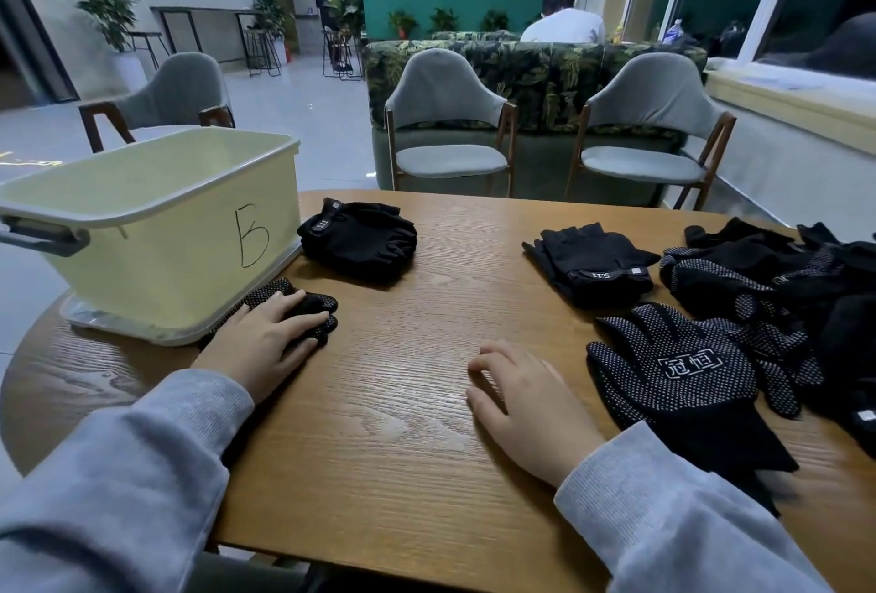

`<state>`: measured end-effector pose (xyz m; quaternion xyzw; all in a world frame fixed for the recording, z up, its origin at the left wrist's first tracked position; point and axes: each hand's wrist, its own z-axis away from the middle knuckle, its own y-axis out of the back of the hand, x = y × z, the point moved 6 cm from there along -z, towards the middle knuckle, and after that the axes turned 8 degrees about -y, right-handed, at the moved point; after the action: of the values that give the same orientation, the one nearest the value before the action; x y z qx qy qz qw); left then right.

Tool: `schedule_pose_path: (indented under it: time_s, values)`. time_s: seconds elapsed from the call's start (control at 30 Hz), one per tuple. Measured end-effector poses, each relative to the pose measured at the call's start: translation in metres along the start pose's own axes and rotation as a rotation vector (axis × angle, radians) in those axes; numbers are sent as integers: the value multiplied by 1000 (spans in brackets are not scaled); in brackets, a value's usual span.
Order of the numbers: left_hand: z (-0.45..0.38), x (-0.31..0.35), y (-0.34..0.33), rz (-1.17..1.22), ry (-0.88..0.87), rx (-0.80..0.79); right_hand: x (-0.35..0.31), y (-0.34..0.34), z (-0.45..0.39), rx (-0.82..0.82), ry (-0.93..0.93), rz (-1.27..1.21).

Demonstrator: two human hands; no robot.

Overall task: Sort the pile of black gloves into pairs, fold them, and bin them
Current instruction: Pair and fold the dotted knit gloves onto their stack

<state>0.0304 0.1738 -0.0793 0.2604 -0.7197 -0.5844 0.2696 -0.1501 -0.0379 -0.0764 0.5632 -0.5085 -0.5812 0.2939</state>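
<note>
Two hands flat, left hand point(265, 336) pressing folded dotted glove point(303, 308), fingertips pointing right, right hand point(526, 403) empty.

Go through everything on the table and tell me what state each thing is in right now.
Bin: open, no lid.
Dotted folded pair: under left hand, beside bin.
Folded fingerless bundle: stacked by bin.
Second fingerless pair: lying flat.
Dotted glove: flat, unfolded.
Glove pile: unsorted.
Right hand: resting, holding nothing.

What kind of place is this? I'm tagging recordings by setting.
Probably a shared lounge or café-like common area: upholstered chairs around a wooden table, a leaf-print sofa and bar stools by a high counter behind.
</note>
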Motion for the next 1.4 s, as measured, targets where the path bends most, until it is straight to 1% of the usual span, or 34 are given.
schedule_pose_path:
  time_s: [0.07, 0.17, 0.27, 0.47, 0.63, 0.77, 0.9, 1.03, 1.13, 1.3, 1.4]
  values:
    - [0, -2, 0, -30, 22, 2, 0, 1, 0, -1, 0, -2]
    - [-2, -1, -2, -74, 71, -42, -1, 1, 0, -5, -3, -7]
    - [-3, 12, -4, -97, 55, -26, -2, 2, 0, -12, -3, -21]
    - [-8, 65, -1, 49, -73, 38, 3, 14, 4, 6, -57, -68]
    - [-18, 121, 8, 153, -168, 123, 19, 30, 9, -17, -184, -66]
    - [-24, 167, 13, 243, -195, 164, 35, 48, 18, -70, -297, -48]
    - [-29, 208, 7, 300, -206, 165, 54, 63, 29, -100, -371, 2]
    - [-41, 234, -9, 291, -203, 120, 75, 78, 37, -54, -433, 30]
    - [-42, 244, -20, 286, -249, 103, 97, 89, 45, -25, -486, 19]
    - [-38, 239, -34, 297, -294, 63, 137, 104, 56, 51, -568, -68]
    - [-39, 238, -37, 319, -298, 60, 153, 109, 53, 127, -568, -76]
